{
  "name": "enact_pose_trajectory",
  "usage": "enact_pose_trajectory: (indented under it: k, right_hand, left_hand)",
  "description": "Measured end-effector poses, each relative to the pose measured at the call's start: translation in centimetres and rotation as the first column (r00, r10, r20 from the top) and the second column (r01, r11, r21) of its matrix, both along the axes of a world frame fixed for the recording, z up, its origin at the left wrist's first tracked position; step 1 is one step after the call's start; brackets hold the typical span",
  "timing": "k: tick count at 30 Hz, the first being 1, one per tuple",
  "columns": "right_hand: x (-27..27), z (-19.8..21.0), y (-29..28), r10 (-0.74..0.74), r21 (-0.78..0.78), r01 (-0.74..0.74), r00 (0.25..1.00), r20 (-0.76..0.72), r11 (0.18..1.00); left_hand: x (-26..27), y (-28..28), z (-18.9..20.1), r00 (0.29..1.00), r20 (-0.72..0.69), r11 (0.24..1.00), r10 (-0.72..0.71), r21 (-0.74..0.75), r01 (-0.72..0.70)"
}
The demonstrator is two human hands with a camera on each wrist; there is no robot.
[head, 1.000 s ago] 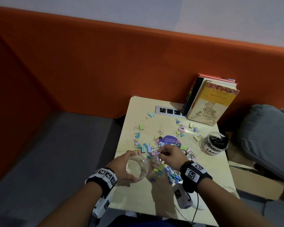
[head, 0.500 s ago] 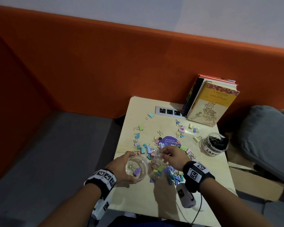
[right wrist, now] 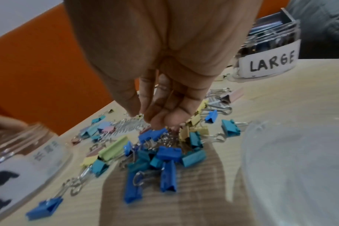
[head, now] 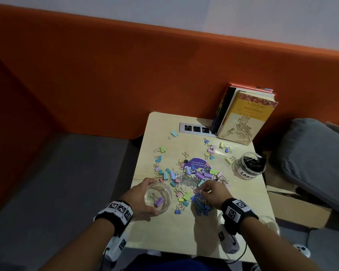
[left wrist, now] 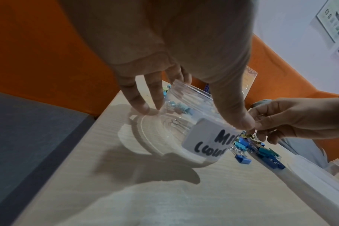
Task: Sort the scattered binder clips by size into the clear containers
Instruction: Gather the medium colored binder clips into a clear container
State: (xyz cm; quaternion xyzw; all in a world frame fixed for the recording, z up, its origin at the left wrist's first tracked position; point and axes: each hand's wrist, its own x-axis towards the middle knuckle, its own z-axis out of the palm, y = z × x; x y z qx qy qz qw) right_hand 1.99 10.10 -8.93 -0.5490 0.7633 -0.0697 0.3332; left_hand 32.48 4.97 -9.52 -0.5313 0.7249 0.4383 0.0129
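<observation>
Left hand (head: 140, 199): near left edge of the desk (head: 174, 233), fingers and thumb wrapped round a clear jar (head: 158, 196); as a second ago. Jar label partly covered by the thumb, only "ME" readable in the left wrist view.

Purple clip (head: 158, 201): lies in the jar; absent a second ago, present half a second ago.

Right hand (head: 213, 193): was further from the near edge a second ago, now over the pile of blue clips (head: 201, 205); fingertips bunched down among the clips. Whether they pinch one cannot be told; blurred.

Second clear jar (head: 270, 222): near right corner, cut off by the right wrist.

Loose coloured clips (head: 186, 173): scattered across the middle of the desk.

Jar marked "LARGE" (head: 248, 166): right edge, holds dark clips.

Socket strip (head: 196, 129): far edge.

Books (head: 245, 114): far right corner, leaning on the orange wall
</observation>
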Motion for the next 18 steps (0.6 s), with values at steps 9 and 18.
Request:
enact_pose_trajectory:
  k: [9, 18]
  right_hand:
    - [4.3, -0.7, -1.3, 0.201, 0.051, -0.196, 0.970, -0.136, 0.979]
    - [4.7, -1.1, -1.7, 0.240, 0.087, -0.225, 0.944, -0.226, 0.970]
  left_hand:
    - [-0.1, 0.0, 0.2, 1.000, 0.014, 1.000, 0.005, -0.008, -0.005]
    - [-0.1, 0.1, 0.3, 1.000, 0.024, 1.000, 0.003, -0.015, -0.003]
